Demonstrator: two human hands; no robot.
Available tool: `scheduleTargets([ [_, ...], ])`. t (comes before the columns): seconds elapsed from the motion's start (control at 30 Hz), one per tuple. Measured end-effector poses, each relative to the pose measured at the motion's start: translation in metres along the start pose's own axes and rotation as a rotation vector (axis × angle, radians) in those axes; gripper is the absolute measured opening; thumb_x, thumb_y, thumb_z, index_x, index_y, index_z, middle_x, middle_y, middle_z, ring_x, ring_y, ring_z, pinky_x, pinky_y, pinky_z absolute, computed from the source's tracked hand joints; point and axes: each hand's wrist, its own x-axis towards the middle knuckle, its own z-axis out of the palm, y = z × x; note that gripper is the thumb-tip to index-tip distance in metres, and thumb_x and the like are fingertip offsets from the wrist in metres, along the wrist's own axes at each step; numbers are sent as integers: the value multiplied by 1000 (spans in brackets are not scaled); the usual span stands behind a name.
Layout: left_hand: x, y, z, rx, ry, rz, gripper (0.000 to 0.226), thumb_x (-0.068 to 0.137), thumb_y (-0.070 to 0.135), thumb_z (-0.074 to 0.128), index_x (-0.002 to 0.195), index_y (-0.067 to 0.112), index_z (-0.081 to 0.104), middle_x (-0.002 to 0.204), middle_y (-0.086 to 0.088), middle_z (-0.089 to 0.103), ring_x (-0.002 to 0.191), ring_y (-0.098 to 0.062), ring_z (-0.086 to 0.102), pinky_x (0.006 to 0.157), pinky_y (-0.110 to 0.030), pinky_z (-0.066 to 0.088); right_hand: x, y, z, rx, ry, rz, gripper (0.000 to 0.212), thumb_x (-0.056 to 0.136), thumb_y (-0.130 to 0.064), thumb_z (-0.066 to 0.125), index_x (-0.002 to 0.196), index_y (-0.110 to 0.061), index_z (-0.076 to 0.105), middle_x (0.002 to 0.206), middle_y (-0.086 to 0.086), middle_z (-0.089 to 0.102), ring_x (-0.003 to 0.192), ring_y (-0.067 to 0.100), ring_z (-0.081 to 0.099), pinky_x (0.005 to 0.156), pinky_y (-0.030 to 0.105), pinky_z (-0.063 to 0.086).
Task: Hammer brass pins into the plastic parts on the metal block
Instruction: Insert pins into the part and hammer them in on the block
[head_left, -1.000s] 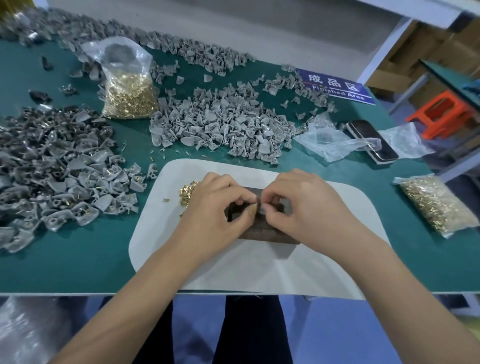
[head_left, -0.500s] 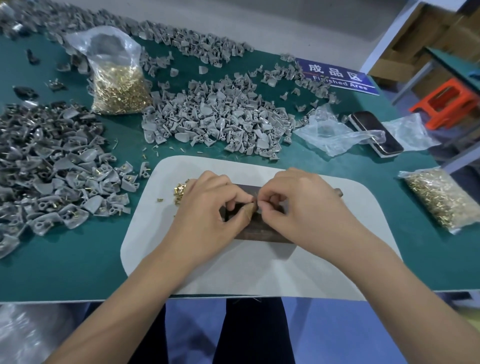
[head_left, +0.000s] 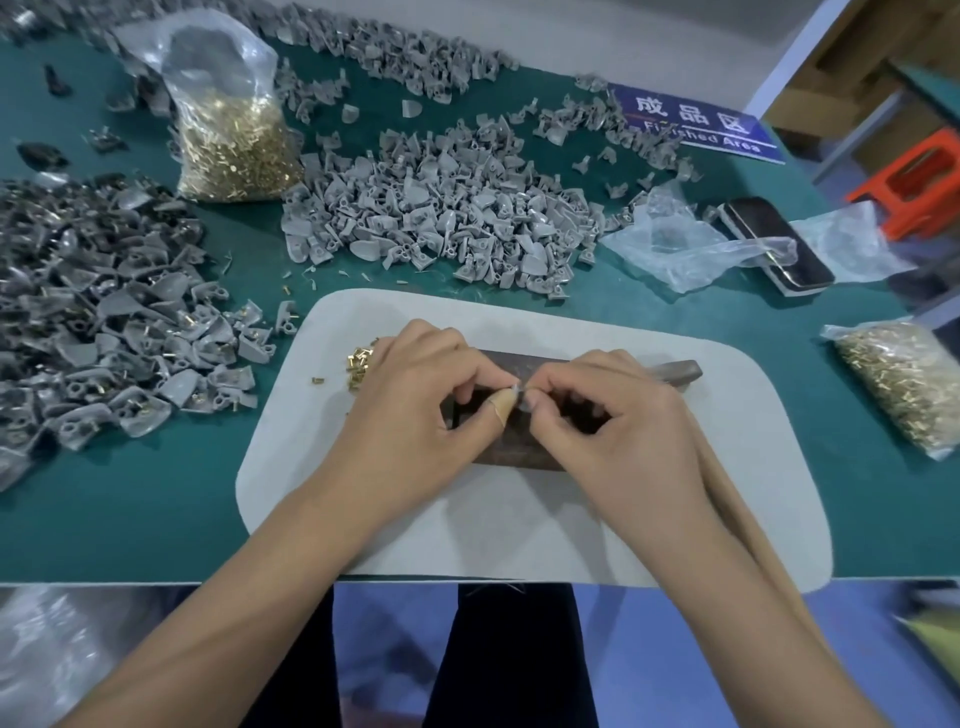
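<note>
At the far left we see a heap of darker grey plastic parts with brass pins already in them (head_left: 98, 332), and behind it a clear plastic bag of loose brass pins (head_left: 234, 140); a second heap of pale grey wedge-shaped plastic parts (head_left: 441, 218) lies further right. Nearer us, a small scatter of loose brass pins (head_left: 358, 364) sits on the white rounded mat (head_left: 519, 519), just beside our left hand (head_left: 410, 405).

That hand pinches something small between its taped thumb and forefinger, directly over the dark rusty metal block (head_left: 498, 452). Our right hand (head_left: 618, 436) meets it fingertip to fingertip, also pinching; whether each holds the pin or the part, we cannot tell, since the piece (head_left: 516, 387) is nearly hidden between the fingertips. So the work sits in the pinch itself, above the block's middle, not yet resting freely on it.

The risk we judge greatest is the pin going in crooked or dropping out when the fingers let go, because the seating is done by feel. A part set off the block's flat would also rock under a blow. The wooden-handled hammer (head_left: 675, 371) lies behind and under our right wrist, so reaching for it could nudge the part.
</note>
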Motion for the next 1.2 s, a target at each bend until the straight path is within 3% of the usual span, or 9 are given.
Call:
scheduleTargets([
  [0.23, 0, -1, 2, -8, -7, 9, 7, 88, 29, 68, 89, 26, 75, 72, 12, 46, 82, -14, 46, 76, -44, 42, 17, -22, -4, -311, -143, -50, 15, 81, -8, 69, 66, -11, 68, 65, 4, 58, 72, 27, 50, 70, 39, 38],
  [0.47, -2, 0, 1, -51, 6, 10, 9, 88, 34, 68, 92, 31, 76, 74, 12, 50, 84, -15, 49, 77, -46, 43, 6, -15, -6, -106, -95, 83, 16, 85, -12, 72, 70, -17, 71, 61, -3, 54, 68, 18, 49, 63, 25, 33],
  [0.77, -3, -2, 3, -13, 39, 7, 7, 88, 38, 68, 94, 38, 72, 81, 16, 51, 90, -7, 49, 83, -40, 41, 12, -11, -8, -104, -136, 98, 12, 83, -14, 72, 72, -19, 74, 62, 0, 58, 62, 18, 50, 63, 31, 42],
  [0.9, -2, -1, 2, -30, 31, -5, 9, 87, 39, 69, 94, 37, 74, 80, 14, 53, 90, -10, 50, 84, -43, 42, 8, -6, -6, -43, -93, 114, 10, 85, -17, 74, 78, -23, 78, 66, -3, 63, 67, 13, 55, 59, 19, 38],
  [1.2, -3, -1, 1, -59, 27, -9, 7, 87, 38, 72, 93, 38, 75, 79, 11, 54, 90, -14, 50, 85, -43, 41, -1, 2, 6, 131, 14, 120, 15, 84, -11, 75, 75, -22, 79, 65, -1, 62, 63, 13, 55, 61, 28, 42],
])
